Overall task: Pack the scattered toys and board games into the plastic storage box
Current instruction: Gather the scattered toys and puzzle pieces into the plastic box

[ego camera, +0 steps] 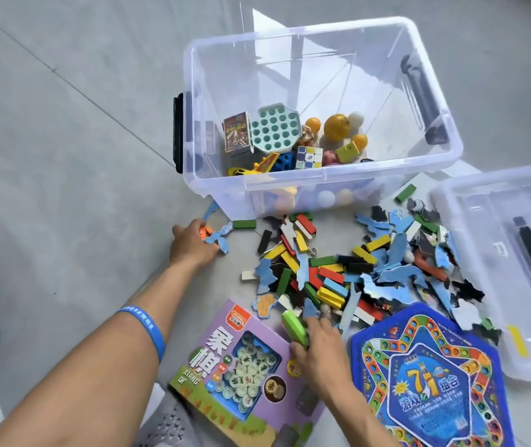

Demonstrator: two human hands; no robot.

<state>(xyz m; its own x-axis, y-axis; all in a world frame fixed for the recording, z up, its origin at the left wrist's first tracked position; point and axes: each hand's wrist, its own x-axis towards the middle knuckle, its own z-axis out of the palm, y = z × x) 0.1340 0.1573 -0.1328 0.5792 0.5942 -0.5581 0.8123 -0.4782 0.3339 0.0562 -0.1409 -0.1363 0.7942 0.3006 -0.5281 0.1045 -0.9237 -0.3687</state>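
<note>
Toys (pixel 348 272), light stiff blocks and thin puzzle pieces, are lying scattered on the floor beside the storage box (pixel 444 162). Left hand (pixel 193 243) is gripping an orange toy (pixel 204 232); right hand (pixel 319 353) is pinching a green toy (pixel 294 327). Thin pieces probably need scooping.

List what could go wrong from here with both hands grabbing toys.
The left hand grips an orange toy together with blue puzzle pieces; the pieces may slip out on lifting. The right hand holds a green toy beside the pile; pulling away could scatter it further.
</note>
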